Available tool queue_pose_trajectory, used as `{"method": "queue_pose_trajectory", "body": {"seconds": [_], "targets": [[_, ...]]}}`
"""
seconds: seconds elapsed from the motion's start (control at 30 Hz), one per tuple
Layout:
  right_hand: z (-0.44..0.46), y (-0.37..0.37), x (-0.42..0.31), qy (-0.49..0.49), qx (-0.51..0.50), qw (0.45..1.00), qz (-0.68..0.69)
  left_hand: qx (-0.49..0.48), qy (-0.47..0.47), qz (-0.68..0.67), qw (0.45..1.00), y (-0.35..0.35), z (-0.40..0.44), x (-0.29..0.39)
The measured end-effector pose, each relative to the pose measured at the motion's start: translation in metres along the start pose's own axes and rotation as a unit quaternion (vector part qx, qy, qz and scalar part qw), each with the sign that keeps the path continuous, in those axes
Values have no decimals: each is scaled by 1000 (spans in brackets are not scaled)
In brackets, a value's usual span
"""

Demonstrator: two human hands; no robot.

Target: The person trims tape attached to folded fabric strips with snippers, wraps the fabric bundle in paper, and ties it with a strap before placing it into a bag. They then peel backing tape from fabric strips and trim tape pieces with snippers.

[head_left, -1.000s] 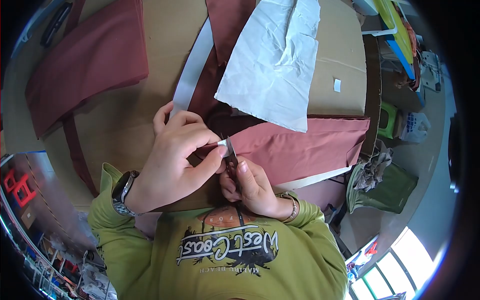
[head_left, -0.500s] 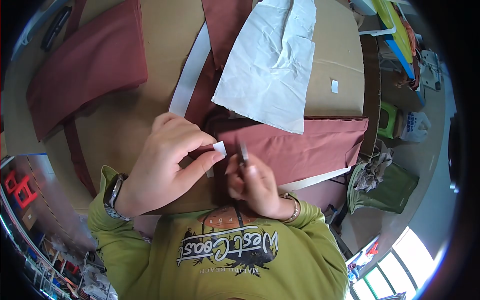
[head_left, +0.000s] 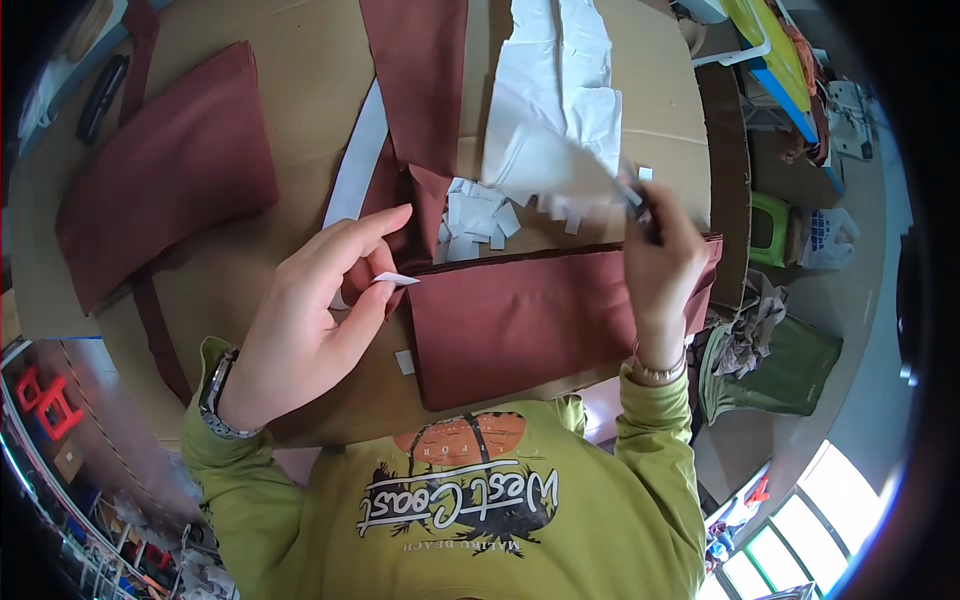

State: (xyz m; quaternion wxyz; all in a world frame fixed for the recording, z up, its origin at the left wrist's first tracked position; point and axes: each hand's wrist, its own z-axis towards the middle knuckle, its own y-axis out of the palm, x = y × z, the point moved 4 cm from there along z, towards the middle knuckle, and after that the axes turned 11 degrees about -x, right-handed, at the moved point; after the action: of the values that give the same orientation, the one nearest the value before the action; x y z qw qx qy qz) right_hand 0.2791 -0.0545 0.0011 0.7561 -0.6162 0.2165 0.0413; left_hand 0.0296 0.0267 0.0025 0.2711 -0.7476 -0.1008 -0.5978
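Observation:
My left hand point(head_left: 325, 315) is closed in a pinch on a small white label point(head_left: 398, 279), with dark red fabric just beside its fingertips. My right hand point(head_left: 665, 245) is closed around a small dark metal tool point(head_left: 634, 198), blurred by motion, its kind unclear. At those fingers, the near edge of a creased white sheet point(head_left: 565, 85) is raised and smeared. Under it lies a pile of small white labels point(head_left: 475, 215). Between my hands, a folded stack of dark red fabric point(head_left: 520, 330) lies on the cardboard-covered table.
More folded dark red fabric point(head_left: 170, 180) lies at the left, near a black object point(head_left: 102, 98). A long red strip point(head_left: 420, 80) and a pale strip point(head_left: 355, 160) run away from me. One loose label point(head_left: 404, 362) rests near the table's front edge. A green stool point(head_left: 768, 235) stands right.
My right hand has moved right and away from me with the tool. The sheet's near edge has been lifted, exposing the pile of labels. My left hand has shifted slightly left, still pinching its label.

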Motion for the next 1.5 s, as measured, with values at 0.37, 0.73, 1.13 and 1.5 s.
{"method": "queue_pose_trajectory", "body": {"seconds": [0.37,0.73,1.13,1.5], "targets": [[-22,-11,-31,31,11,945,326,48,51,-142,987,2,9,19],[-17,25,-78,-102,-124,874,458,20,95,-19,995,5,29,22],[-43,49,-87,117,-326,619,705,29,23,-93,995,2,28,9],[-43,53,-91,89,-315,626,708,-1,27,-91,995,8,26,8]]}}
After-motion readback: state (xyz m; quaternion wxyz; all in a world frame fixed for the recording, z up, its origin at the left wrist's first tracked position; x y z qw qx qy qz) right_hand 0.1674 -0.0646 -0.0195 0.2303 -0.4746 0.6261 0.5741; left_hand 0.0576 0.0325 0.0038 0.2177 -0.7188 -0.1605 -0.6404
